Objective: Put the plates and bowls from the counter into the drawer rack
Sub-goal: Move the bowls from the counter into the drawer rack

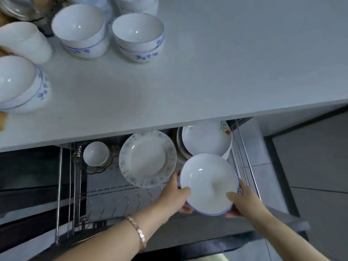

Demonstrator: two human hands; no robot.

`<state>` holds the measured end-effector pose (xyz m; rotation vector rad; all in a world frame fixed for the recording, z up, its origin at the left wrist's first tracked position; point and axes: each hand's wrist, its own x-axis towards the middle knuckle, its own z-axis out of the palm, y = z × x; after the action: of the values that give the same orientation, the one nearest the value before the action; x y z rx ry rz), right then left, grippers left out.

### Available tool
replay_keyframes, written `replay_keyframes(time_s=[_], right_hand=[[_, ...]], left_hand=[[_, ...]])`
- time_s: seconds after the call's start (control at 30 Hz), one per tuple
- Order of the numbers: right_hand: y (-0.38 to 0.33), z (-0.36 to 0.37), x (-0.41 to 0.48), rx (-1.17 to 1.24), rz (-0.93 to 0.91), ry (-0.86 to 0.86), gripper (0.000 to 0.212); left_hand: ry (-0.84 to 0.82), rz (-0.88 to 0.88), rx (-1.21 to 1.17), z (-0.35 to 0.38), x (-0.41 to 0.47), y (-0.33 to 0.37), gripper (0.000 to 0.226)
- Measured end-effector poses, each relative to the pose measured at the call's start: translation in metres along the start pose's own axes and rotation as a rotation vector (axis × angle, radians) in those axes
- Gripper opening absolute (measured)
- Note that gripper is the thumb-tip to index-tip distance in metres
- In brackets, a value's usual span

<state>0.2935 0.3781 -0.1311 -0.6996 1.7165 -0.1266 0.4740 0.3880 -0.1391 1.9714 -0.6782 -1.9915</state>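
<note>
A white bowl (208, 183) with a pale blue rim hangs over the right part of the open drawer rack (113, 194). My left hand (175, 196) grips its left edge and my right hand (243, 202) grips its right edge. In the rack stand a blue-patterned plate (147, 158), a stack of white plates (206, 140) at the back right, and a small white bowl (95, 153). On the counter (207, 72) stand stacked blue-flowered bowls (138, 36), a second such stack (81, 30), and a third (18, 84) at the left edge.
A white cup-like vessel (24, 41) lies tilted at the counter's left. More bowls (135, 4) sit at the top edge. Wire prongs (131, 198) fill the rack's front. A glass dish (101, 166) lies under the small bowl. Tiled floor (316, 166) is at the right.
</note>
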Motion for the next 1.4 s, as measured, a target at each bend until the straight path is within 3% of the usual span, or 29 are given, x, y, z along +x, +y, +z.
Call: replay_keyframes(time_s=[0.17, 0.4, 0.63, 0.87, 0.93, 1.03, 1.13, 1.23, 1.4], right_hand=[[0.047, -0.016, 0.059, -0.162, 0.048, 0.056, 0.054], [0.062, -0.037, 0.132, -0.503, 0.09, 0.123, 0.055], [0.075, -0.041, 0.167, -0.56, 0.138, 0.136, 0.06], [0.077, -0.027, 0.172, -0.7, 0.144, 0.336, 0.033], [0.075, -0.025, 0.175, -0.825, 0.158, 0.318, 0.037], [0.064, -0.02, 0.177, -1.224, 0.162, 0.226, 0.064], [0.053, -0.011, 0.183, -1.547, -0.059, 0.266, 0.051], [0.052, -0.01, 0.193, -1.462, -0.265, 0.219, 0.044], [0.048, -0.025, 0.192, -1.285, -0.23, 0.17, 0.039]], left_hand=[[-0.056, -0.144, 0.113, 0.041, 0.045, -0.02, 0.055], [0.045, -0.151, 0.306, 0.033, 0.078, -0.028, 0.019], [0.076, -0.171, 0.144, 0.029, 0.079, -0.036, 0.018], [0.144, -0.22, 0.047, 0.027, 0.082, -0.033, 0.019], [0.146, -0.224, 0.055, 0.027, 0.082, -0.034, 0.019], [0.141, -0.235, 0.083, 0.026, 0.08, -0.038, 0.022], [0.142, -0.237, 0.103, 0.022, 0.08, -0.042, 0.024], [0.152, -0.249, 0.112, 0.018, 0.083, -0.045, 0.025], [0.175, -0.253, 0.094, 0.012, 0.088, -0.041, 0.025]])
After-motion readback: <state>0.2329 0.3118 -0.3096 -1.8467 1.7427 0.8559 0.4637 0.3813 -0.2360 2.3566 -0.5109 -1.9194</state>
